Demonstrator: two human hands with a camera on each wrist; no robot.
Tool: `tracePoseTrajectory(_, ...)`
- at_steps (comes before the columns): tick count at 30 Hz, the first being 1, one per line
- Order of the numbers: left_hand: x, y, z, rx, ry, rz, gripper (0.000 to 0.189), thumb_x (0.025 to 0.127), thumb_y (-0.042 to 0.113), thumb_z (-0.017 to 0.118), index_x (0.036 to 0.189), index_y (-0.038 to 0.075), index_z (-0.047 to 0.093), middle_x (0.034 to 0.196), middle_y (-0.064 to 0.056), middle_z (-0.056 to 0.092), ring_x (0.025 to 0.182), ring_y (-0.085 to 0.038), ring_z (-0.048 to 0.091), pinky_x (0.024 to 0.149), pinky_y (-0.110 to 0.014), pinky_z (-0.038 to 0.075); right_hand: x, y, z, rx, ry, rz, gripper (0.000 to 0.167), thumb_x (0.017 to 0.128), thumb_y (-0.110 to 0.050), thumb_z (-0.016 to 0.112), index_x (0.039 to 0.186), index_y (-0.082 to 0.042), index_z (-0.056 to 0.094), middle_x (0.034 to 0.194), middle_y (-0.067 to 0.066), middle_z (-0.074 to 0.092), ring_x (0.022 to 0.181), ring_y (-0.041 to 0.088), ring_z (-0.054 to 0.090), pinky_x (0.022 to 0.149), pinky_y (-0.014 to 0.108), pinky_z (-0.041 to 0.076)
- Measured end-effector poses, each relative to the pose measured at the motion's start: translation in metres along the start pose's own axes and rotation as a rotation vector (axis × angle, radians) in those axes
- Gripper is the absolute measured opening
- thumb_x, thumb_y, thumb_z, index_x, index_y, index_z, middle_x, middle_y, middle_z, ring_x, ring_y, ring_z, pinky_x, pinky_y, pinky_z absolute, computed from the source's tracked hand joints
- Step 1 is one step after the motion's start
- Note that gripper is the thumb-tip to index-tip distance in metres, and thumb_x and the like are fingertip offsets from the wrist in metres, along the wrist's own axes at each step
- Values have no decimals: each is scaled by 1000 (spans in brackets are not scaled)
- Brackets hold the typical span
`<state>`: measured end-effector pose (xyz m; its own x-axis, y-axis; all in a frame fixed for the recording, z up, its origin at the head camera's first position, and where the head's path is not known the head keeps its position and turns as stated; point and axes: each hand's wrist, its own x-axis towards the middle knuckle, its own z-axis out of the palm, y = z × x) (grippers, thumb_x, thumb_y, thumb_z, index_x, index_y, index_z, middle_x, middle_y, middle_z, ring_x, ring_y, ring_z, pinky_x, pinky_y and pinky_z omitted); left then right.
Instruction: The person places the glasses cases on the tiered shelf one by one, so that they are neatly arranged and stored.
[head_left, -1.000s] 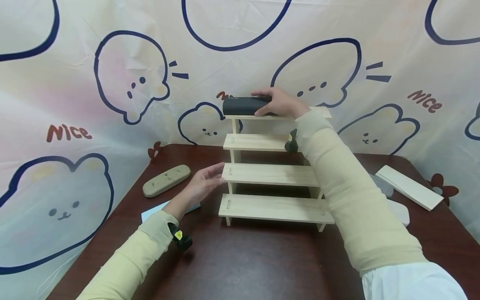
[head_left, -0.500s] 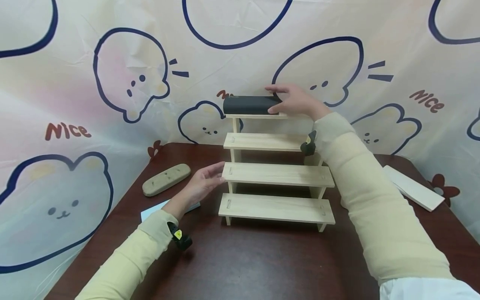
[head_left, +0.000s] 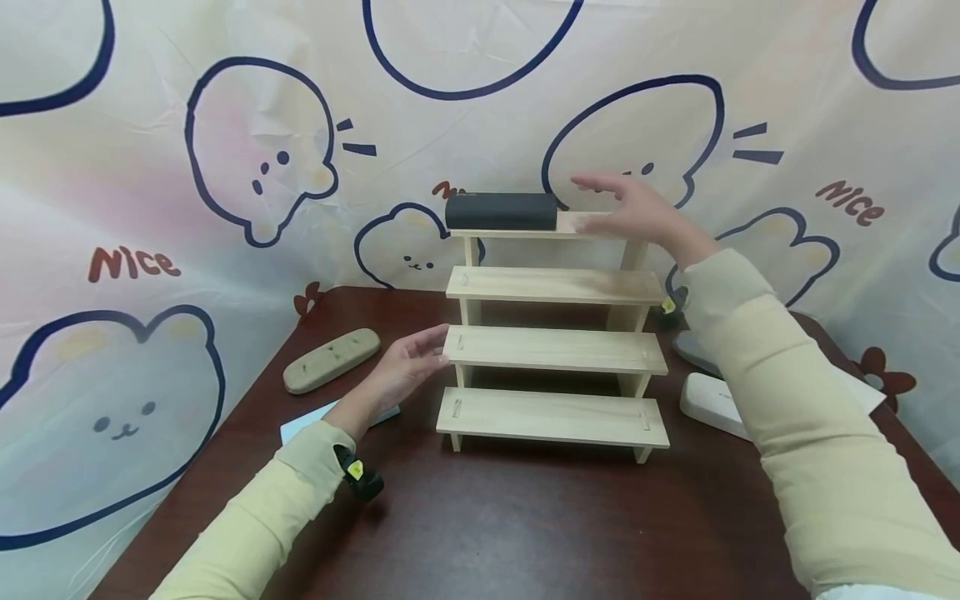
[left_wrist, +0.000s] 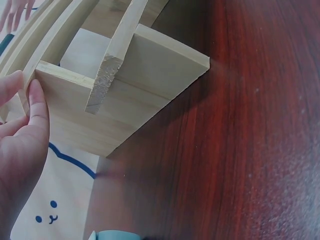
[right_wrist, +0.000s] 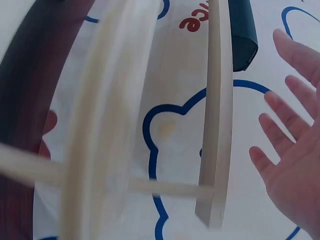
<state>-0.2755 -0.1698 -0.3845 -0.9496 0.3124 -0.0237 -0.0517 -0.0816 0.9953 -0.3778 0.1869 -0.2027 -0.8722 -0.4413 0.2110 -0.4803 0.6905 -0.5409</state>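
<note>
A pale wooden stepped shelf (head_left: 553, 417) stands on the dark red-brown table. On the left end of its top step lies a long dark glasses case (head_left: 501, 212), whose end (right_wrist: 244, 50) shows in the right wrist view. My left hand (head_left: 405, 367) pinches the left end of the second step from the bottom; the left wrist view has thumb and fingers (left_wrist: 37, 102) around that board's end. Right of the case, my right hand (head_left: 637, 210) is held at the top step with fingers spread and nothing in it. The right wrist view shows its open palm (right_wrist: 295, 170) apart from the case.
Left of the shelf lie a beige glasses case (head_left: 332, 361) and a light blue flat item (head_left: 300, 425), partly behind my left wrist. On the right are a white case (head_left: 708, 402), a grey case (head_left: 692, 348) and a white flat piece (head_left: 862, 390), partly covered by my right sleeve.
My right hand has let go of the dark glasses case and moved right, away from it. The case stays on the top step. My left hand has not moved.
</note>
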Motion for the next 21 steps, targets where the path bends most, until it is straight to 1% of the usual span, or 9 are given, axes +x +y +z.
tracePoseTrajectory(4, 1, 0, 1, 2, 1, 1, 59, 94, -3, 59, 148, 4, 38, 145, -16, 44, 126, -27, 50, 107, -42, 36, -17, 8, -6, -10, 17, -21, 78, 86, -36, 74, 152, -21, 35, 155, 5, 32, 144, 26, 22, 111, 62, 19)
tracePoseTrajectory(8, 0, 1, 1, 12, 6, -6, 58, 94, 0, 60, 148, 6, 39, 145, -14, 45, 126, -26, 50, 107, -41, 36, -33, 16, -9, -7, 47, -26, 79, 85, -39, 74, 152, -21, 36, 156, 3, 31, 144, 26, 20, 110, 62, 21)
tracePoseTrajectory(12, -1, 1, 0, 13, 3, -7, 58, 94, 2, 61, 148, 7, 39, 146, -13, 44, 127, -26, 50, 107, -40, 36, -49, 21, -9, 12, 79, -36, 79, 85, -35, 75, 152, -20, 36, 156, 1, 30, 143, 25, 23, 111, 59, 22)
tracePoseTrajectory(17, -1, 1, 0, 24, 6, -12, 59, 94, 3, 61, 148, 8, 39, 146, -13, 44, 126, -26, 50, 105, -37, 39, -70, 27, -7, 44, 92, -29, 79, 84, -32, 77, 151, -16, 37, 155, 3, 32, 140, 28, 28, 109, 60, 26)
tracePoseTrajectory(21, -1, 1, 0, 17, -1, -7, 59, 94, 1, 61, 148, 7, 38, 145, -14, 44, 126, -27, 50, 107, -40, 36, -89, 36, -7, 42, 115, -37, 77, 85, -29, 76, 150, -14, 38, 154, 6, 35, 139, 30, 31, 107, 60, 28)
